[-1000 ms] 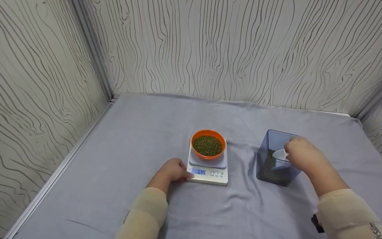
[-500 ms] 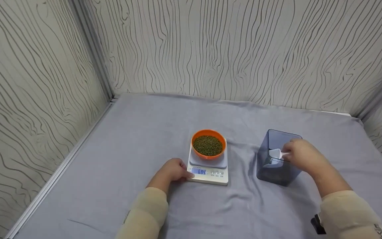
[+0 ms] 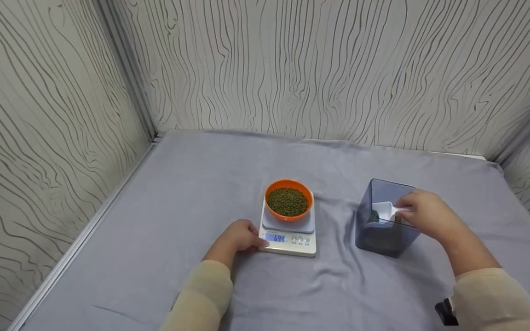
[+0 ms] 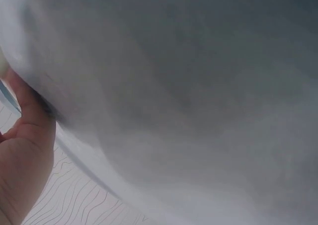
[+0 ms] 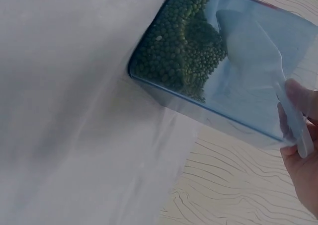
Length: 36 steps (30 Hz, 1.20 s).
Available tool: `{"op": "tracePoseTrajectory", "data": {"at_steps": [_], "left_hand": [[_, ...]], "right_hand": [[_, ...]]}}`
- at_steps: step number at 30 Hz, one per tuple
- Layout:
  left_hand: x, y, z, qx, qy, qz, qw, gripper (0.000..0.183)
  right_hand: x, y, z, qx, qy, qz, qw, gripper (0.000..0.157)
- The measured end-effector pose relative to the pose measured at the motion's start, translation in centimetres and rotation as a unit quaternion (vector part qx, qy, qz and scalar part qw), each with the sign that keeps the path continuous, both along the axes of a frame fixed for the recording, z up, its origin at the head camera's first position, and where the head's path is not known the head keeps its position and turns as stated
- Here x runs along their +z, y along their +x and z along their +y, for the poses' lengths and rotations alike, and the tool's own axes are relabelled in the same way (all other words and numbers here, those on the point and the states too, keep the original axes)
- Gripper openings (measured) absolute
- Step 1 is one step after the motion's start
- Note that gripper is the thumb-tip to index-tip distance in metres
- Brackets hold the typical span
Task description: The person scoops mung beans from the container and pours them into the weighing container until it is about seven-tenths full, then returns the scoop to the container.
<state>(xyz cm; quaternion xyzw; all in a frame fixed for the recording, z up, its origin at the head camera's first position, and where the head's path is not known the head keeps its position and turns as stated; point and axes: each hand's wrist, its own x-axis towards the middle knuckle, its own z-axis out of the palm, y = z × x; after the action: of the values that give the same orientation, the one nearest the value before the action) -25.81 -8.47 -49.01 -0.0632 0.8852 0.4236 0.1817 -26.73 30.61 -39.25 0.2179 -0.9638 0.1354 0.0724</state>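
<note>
An orange bowl [image 3: 288, 185] of small green beans, mung beans by their look, stands on a white kitchen scale [image 3: 288, 250] whose lit display seems to read 694. My left hand [image 3: 239, 235] holds the scale's front left corner, thumb on top; its other fingers are partly hidden. To the right, my right hand [image 3: 426, 212] pinches the handle of a white scoop [image 3: 384, 211]. The scoop's head is inside a clear bluish bin [image 3: 382, 241], above more green beans [image 5: 169, 51]. How much the scoop carries is hard to tell.
A wrinkled grey cloth [image 3: 191, 184] covers the table. Wood-line patterned panels [image 3: 265, 69] stand at the back and on both sides. The left wrist view is mostly a blurred grey surface.
The scoop has turned inside the bin, and more of its white head shows. My right hand has shifted slightly right. The left hand, scale and bowl stay put, with the display reading unchanged.
</note>
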Motion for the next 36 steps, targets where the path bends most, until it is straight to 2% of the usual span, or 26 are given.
{"op": "tracePoseTrajectory", "data": {"at_steps": [10, 15, 23, 30, 36], "left_hand": [[0.0, 0.0, 0.0, 0.003, 0.002, -0.002, 1.0000, 0.031], [-0.1, 0.0, -0.1, -0.008, 0.003, 0.001, 1.0000, 0.031], [-0.2, 0.1, -0.1, -0.012, 0.006, 0.008, 0.9999, 0.030], [0.0, 0.2, -0.1, -0.007, 0.013, 0.003, 0.9999, 0.030], [0.0, 0.2, 0.0, -0.007, 0.013, 0.001, 0.9999, 0.030]], "right_hand": [[0.6, 1.0, 1.9, -0.034, -0.055, -0.008, 0.998, 0.011], [0.4, 1.5, 2.9, -0.062, -0.093, -0.024, 0.993, 0.017], [-0.6, 2.3, 4.0, -0.095, -0.136, -0.029, 0.986, 0.023], [-1.2, 2.9, 4.5, -0.123, -0.171, -0.059, 0.976, 0.033], [-2.2, 3.3, 4.7, -0.127, -0.214, -0.043, 0.968, 0.029]]}}
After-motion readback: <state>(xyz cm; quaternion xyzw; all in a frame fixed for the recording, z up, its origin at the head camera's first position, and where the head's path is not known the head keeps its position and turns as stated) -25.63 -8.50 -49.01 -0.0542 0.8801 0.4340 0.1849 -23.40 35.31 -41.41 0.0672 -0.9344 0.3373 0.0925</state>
